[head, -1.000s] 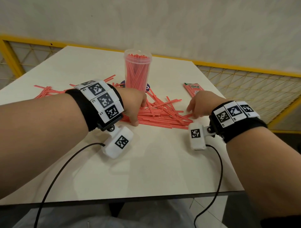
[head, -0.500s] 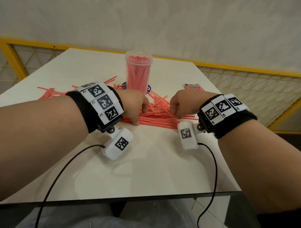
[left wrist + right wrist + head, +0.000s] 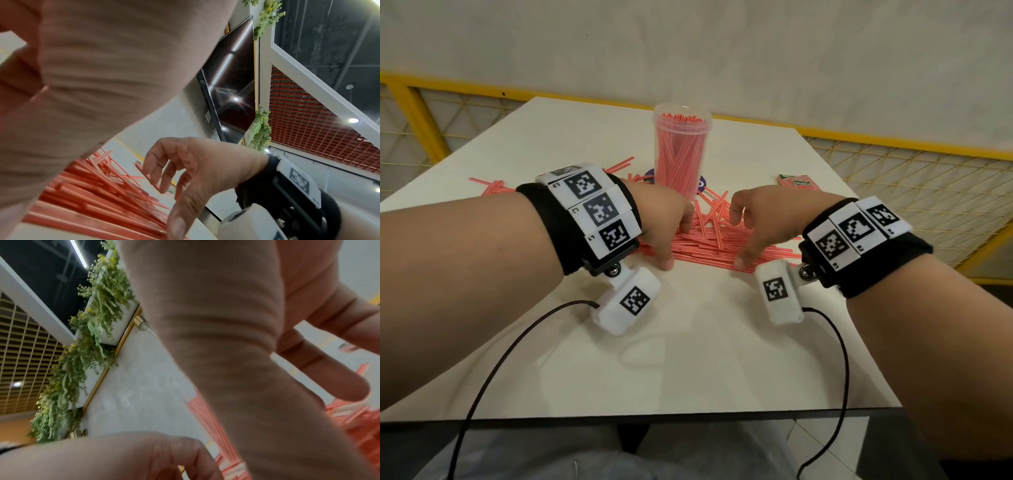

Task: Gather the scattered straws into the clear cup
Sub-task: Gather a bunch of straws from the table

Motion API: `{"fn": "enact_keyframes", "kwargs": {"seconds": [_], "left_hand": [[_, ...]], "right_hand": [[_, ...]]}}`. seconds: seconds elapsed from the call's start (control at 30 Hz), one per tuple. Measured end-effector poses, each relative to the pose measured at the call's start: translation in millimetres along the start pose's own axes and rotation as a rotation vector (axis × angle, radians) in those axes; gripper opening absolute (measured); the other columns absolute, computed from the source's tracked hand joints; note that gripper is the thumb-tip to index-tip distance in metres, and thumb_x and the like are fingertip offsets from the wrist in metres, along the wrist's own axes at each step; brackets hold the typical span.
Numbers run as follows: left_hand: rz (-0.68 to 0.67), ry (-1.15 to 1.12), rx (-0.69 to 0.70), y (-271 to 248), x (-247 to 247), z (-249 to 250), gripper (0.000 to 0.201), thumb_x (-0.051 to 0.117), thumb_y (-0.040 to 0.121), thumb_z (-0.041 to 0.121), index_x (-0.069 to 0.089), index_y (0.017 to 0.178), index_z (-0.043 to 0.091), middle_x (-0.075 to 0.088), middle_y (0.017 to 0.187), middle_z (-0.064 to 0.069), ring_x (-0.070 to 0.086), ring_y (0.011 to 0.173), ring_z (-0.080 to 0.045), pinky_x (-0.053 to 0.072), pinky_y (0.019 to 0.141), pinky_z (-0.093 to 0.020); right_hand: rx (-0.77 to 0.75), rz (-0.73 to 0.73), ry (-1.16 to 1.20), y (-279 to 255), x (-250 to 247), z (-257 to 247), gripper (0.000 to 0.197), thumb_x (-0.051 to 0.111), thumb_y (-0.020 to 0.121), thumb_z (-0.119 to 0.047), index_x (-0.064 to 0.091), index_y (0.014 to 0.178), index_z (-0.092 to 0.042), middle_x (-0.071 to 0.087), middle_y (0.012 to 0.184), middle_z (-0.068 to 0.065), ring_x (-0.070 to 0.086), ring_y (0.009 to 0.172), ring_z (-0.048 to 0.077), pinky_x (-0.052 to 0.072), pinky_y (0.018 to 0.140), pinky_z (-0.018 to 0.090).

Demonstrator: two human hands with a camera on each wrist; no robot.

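Our left hand (image 3: 664, 226) has its fingers curled down into the left end of the straw pile (image 3: 709, 240), thumb tip planted on the table (image 3: 688, 342) at the pile's near edge; whether those fingers actually grasp any straws we cannot tell, since the hand's back hides them. To the right, our right hand (image 3: 756, 222) hangs loose over the pile's other end, fingers spread and slack, thumb reaching down to the near edge, holding nothing.

The risk we judge from here: squeezing from both ends could buckle the heap, so straws spring out sideways or roll off the table's near-right edge. Lifting a ragged bundle could also catch the clear cup (image 3: 681, 150), which stands just beyond our fingertips and between the two hands, and tip it.

The straws are thin, red-pink and stiff-looking, mostly lying roughly parallel between our fingers, with several crossed at angles behind. More lie strewn past the left wrist. The cup is already packed upright with straws, nearly to its rim. A small packet (image 3: 796, 182) lies beyond the right hand.
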State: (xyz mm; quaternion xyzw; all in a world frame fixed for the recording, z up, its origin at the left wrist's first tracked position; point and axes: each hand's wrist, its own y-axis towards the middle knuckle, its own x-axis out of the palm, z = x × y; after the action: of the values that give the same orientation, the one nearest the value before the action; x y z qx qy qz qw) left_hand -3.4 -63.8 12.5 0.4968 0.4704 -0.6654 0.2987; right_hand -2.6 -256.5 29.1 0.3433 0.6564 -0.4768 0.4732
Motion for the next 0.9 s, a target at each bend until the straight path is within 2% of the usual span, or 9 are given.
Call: {"fn": "enact_keyframes", "kwargs": {"seconds": [0.07, 0.2, 0.37, 0.47, 0.57, 0.67, 0.73, 0.8, 0.9], "left_hand": [[-0.006, 0.012, 0.019, 1.4, 0.0, 2.4, 0.064, 0.085, 0.069, 0.031, 0.053, 0.125, 0.022, 0.053, 0.097, 0.008, 0.053, 0.088, -0.014, 0.039, 0.062, -0.025], [0.012, 0.000, 0.063, 5.4, 0.1, 5.5, 0.054, 0.084, 0.071, 0.027, 0.059, 0.119, 0.021, 0.051, 0.081, 0.013, 0.048, 0.070, -0.006, 0.037, 0.058, -0.025], [0.044, -0.020, 0.102, 6.9, 1.9, 9.2, 0.048, 0.084, 0.072, 0.025, 0.062, 0.115, 0.019, 0.055, 0.081, 0.011, 0.050, 0.069, -0.005, 0.040, 0.061, -0.025], [0.058, -0.030, 0.103, 4.1, 0.5, 8.3, 0.050, 0.085, 0.070, 0.028, 0.062, 0.114, 0.020, 0.063, 0.094, 0.006, 0.056, 0.079, -0.011, 0.045, 0.064, -0.026], [0.040, -0.021, 0.114, 2.0, -0.8, 7.8, 0.052, 0.086, 0.069, 0.030, 0.062, 0.115, 0.021, 0.066, 0.101, 0.002, 0.060, 0.088, -0.014, 0.050, 0.074, -0.028], [0.031, -0.005, 0.110, 2.2, 0.8, 9.5, 0.048, 0.084, 0.072, 0.030, 0.063, 0.114, 0.022, 0.061, 0.090, 0.007, 0.055, 0.078, -0.009, 0.043, 0.066, -0.025], [0.050, -0.002, 0.108, 2.9, 2.6, 11.1, 0.046, 0.083, 0.073, 0.030, 0.062, 0.114, 0.021, 0.055, 0.081, 0.013, 0.049, 0.070, -0.003, 0.039, 0.058, -0.021], [0.064, -0.015, 0.119, 3.4, 4.0, 12.6, 0.045, 0.082, 0.074, 0.031, 0.063, 0.114, 0.020, 0.053, 0.079, 0.015, 0.048, 0.067, -0.001, 0.036, 0.055, -0.017], [0.067, -0.033, 0.130, 1.7, 3.0, 13.9, 0.049, 0.083, 0.073, 0.032, 0.063, 0.116, 0.020, 0.057, 0.086, 0.013, 0.051, 0.070, -0.001, 0.039, 0.058, -0.017]], "right_hand": [[-0.013, -0.038, -0.058, 2.0, 5.1, -4.9, 0.074, 0.090, 0.048, -0.051, 0.050, 0.107, -0.032, 0.051, 0.094, -0.014, 0.053, 0.085, 0.009, 0.047, 0.070, 0.030], [-0.086, -0.049, -0.125, 6.3, 9.7, -10.8, 0.064, 0.089, 0.057, -0.044, 0.057, 0.110, -0.024, 0.050, 0.085, -0.017, 0.047, 0.074, 0.001, 0.033, 0.055, 0.020], [-0.116, -0.035, -0.128, 11.5, 10.5, -11.5, 0.063, 0.088, 0.061, -0.040, 0.062, 0.114, -0.019, 0.049, 0.077, -0.019, 0.046, 0.069, 0.000, 0.033, 0.055, 0.019], [-0.122, 0.002, -0.122, 11.2, 9.5, -7.8, 0.056, 0.088, 0.060, -0.041, 0.065, 0.108, -0.022, 0.052, 0.076, -0.018, 0.047, 0.069, -0.002, 0.032, 0.054, 0.020], [-0.105, -0.024, -0.143, 8.7, 9.0, -7.6, 0.061, 0.088, 0.057, -0.044, 0.062, 0.109, -0.029, 0.050, 0.080, -0.019, 0.046, 0.071, -0.001, 0.037, 0.059, 0.022], [-0.094, -0.057, -0.174, 6.4, 7.3, -10.7, 0.068, 0.087, 0.058, -0.041, 0.057, 0.118, -0.031, 0.053, 0.094, -0.014, 0.052, 0.082, 0.010, 0.048, 0.074, 0.029], [-0.077, -0.083, -0.132, 3.9, 5.2, -13.7, 0.078, 0.088, 0.048, -0.053, 0.055, 0.115, -0.033, 0.055, 0.103, -0.012, 0.055, 0.091, 0.013, 0.052, 0.079, 0.034], [-0.064, -0.105, -0.109, 2.0, 6.1, -18.2, 0.086, 0.086, 0.042, -0.063, 0.053, 0.114, -0.032, 0.056, 0.103, -0.013, 0.055, 0.089, 0.011, 0.051, 0.072, 0.030], [-0.099, -0.077, -0.207, 5.3, 12.6, -22.7, 0.079, 0.087, 0.054, -0.055, 0.056, 0.118, -0.021, 0.061, 0.101, -0.006, 0.056, 0.086, 0.015, 0.038, 0.058, 0.021]]}}
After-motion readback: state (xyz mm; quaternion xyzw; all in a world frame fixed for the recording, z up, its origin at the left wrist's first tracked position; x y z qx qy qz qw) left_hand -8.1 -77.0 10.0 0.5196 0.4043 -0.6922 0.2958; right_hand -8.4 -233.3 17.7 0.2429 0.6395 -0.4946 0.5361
